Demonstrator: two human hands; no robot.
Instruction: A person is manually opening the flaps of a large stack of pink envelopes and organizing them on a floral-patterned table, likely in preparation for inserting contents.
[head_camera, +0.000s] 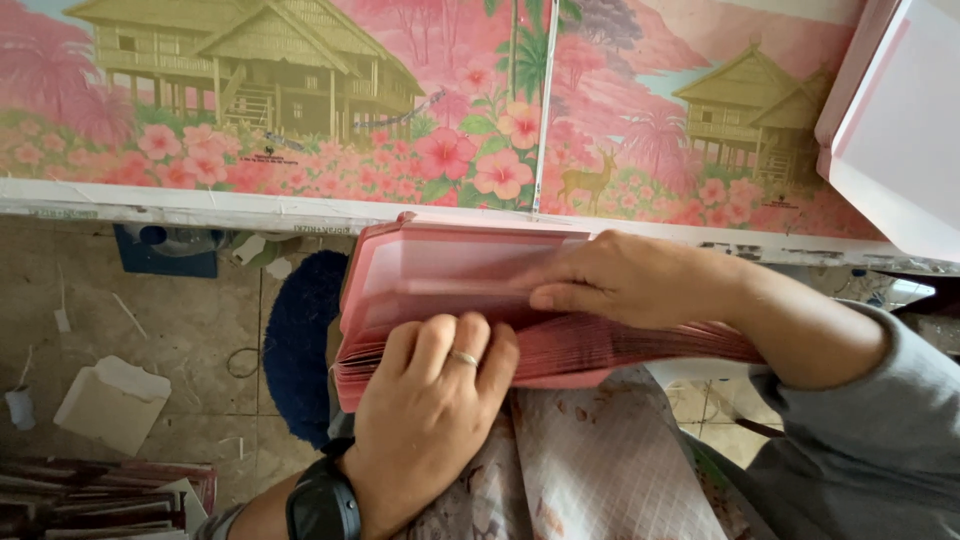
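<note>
At the top of the frame I see a painted panel (300, 90) with houses and pink flowers; a cream envelope (110, 400) lies on the floor at lower left. The pink card stack (440, 275) sits at centre. My left hand (430, 400) grips its lower edge with curled fingers; my right hand (630, 280) lies flat on it, pressing down.

At frame centre, the left hand (432, 400) grips the lower edge of a pink card stack (440, 290); the right hand (625, 280) lies flat across its top.
</note>
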